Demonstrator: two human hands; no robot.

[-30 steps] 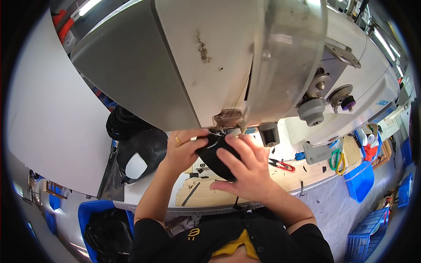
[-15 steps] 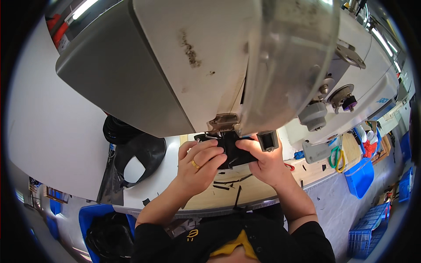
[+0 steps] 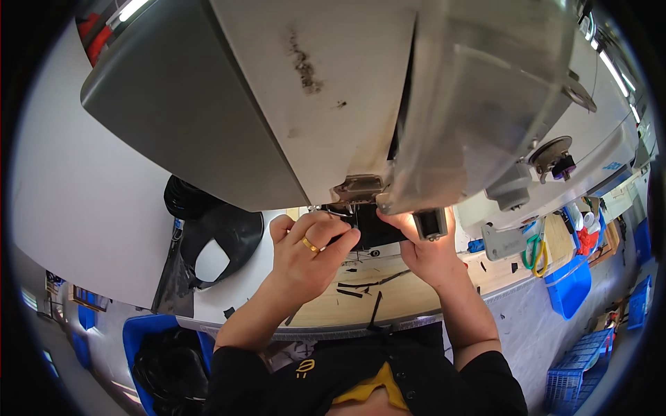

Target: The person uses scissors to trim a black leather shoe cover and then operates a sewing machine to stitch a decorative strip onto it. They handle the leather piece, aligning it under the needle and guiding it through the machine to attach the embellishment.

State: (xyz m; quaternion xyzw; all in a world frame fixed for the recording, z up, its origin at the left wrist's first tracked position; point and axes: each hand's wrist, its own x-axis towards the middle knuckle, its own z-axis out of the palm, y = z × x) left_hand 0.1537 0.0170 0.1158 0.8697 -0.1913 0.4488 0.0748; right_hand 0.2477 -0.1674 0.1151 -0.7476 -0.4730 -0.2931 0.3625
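A flat black piece of material (image 3: 379, 234) lies under the needle area of a large white-and-grey sewing machine (image 3: 326, 97). My left hand (image 3: 309, 253), with a gold ring on it, is closed in a pinch just left of the needle, by the black piece's left edge. What its fingertips hold is too small to make out. On the other side, my right hand (image 3: 431, 253) grips the black piece at its right edge, its thumb reaching in beneath the machine head. Part of that hand is hidden behind a metal bracket (image 3: 430, 224).
Black scraps (image 3: 374, 283) litter the table (image 3: 416, 295) near me. A curved black sheet (image 3: 239, 239) lies left, with a black coil behind it. Scissors with green and yellow handles (image 3: 535, 255) hang right, near a blue bin (image 3: 572, 286). Another blue bin (image 3: 132, 347) holds black pieces, lower left.
My left fingers have gone from lying on the black piece to a pinch beside the needle. The black piece sits slightly farther in under the machine. My right hand has shifted slightly right.
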